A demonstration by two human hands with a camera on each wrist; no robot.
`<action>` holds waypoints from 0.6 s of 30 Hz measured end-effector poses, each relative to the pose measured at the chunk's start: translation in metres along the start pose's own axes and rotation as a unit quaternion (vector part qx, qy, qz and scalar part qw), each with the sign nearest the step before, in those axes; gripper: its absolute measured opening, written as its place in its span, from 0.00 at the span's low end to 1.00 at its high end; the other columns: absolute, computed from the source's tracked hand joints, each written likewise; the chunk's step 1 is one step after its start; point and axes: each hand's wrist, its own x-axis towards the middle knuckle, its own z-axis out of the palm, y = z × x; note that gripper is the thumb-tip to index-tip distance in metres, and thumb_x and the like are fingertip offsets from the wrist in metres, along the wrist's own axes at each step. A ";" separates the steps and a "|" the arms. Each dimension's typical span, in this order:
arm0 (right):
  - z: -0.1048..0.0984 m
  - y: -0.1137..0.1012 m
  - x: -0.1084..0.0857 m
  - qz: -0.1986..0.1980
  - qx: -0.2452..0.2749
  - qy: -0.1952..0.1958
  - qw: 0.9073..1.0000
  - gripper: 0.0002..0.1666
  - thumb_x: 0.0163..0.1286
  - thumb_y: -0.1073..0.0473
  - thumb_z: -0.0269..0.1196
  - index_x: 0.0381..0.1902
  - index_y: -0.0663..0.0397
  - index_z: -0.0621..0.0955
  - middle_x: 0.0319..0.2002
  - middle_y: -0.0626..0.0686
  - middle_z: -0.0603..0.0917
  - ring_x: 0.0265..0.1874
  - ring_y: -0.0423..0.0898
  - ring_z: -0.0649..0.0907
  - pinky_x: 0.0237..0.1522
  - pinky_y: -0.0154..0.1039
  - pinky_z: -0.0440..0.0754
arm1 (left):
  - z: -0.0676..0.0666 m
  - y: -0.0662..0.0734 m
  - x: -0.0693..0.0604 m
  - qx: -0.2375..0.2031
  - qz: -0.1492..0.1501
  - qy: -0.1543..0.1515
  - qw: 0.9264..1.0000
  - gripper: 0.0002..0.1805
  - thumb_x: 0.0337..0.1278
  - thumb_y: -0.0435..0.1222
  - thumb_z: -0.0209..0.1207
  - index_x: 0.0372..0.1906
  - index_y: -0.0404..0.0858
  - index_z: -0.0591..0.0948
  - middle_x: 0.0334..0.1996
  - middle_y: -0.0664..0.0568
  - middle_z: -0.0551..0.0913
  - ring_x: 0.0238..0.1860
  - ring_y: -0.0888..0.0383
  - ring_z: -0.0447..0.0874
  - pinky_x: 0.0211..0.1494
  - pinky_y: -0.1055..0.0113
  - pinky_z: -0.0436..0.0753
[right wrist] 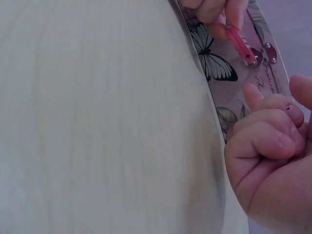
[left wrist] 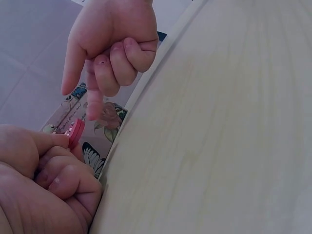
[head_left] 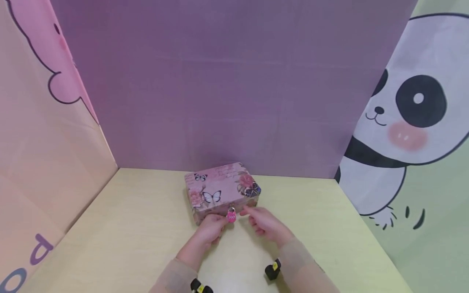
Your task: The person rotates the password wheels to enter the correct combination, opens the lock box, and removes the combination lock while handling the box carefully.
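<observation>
A pink box (head_left: 223,188) with butterflies and flowers has its lid closed, and a small pink combination padlock (head_left: 231,215) hangs at its front clasp. My left hand (head_left: 209,230) pinches the padlock's side between thumb and curled fingers; the left wrist view shows that grip on the padlock (left wrist: 74,132). Right of it, my right hand (head_left: 267,224) is near the box front and holds nothing. In the right wrist view this hand (right wrist: 273,146) has its index finger extended and the other fingers curled, apart from the padlock (right wrist: 241,46). The padlock's digits are too small to read.
The box stands on a pale wooden table (head_left: 146,244), close to a purple back panel (head_left: 227,89). A pink-patterned panel (head_left: 44,134) rises at the left, and a panel with a panda (head_left: 410,122) at the right. Black wrist devices show at both sleeves.
</observation>
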 end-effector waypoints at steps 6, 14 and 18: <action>-0.008 -0.001 -0.004 -0.013 -0.022 0.005 1.000 0.30 0.79 0.40 0.54 0.60 0.61 0.78 0.21 0.44 0.65 0.17 0.40 0.60 0.18 0.31 0.59 | 0.000 0.001 0.000 0.005 -0.008 -0.001 1.000 0.16 0.71 0.37 0.56 0.24 0.39 0.73 0.13 0.60 0.63 0.12 0.64 0.59 0.15 0.71 0.61; -0.012 -0.003 -0.006 -0.023 -0.037 0.014 0.999 0.28 0.77 0.44 0.58 0.60 0.62 0.79 0.20 0.44 0.65 0.16 0.39 0.60 0.17 0.31 0.59 | 0.000 0.001 0.000 0.012 -0.009 -0.002 1.000 0.15 0.72 0.38 0.56 0.27 0.36 0.76 0.13 0.60 0.63 0.12 0.64 0.59 0.16 0.71 0.61; -0.011 -0.004 -0.007 -0.026 -0.041 0.016 0.999 0.27 0.77 0.45 0.59 0.60 0.61 0.79 0.19 0.43 0.66 0.15 0.38 0.60 0.17 0.30 0.59 | 0.000 0.000 0.000 0.010 -0.009 -0.002 1.000 0.14 0.71 0.38 0.57 0.30 0.33 0.78 0.13 0.60 0.63 0.12 0.64 0.58 0.15 0.71 0.61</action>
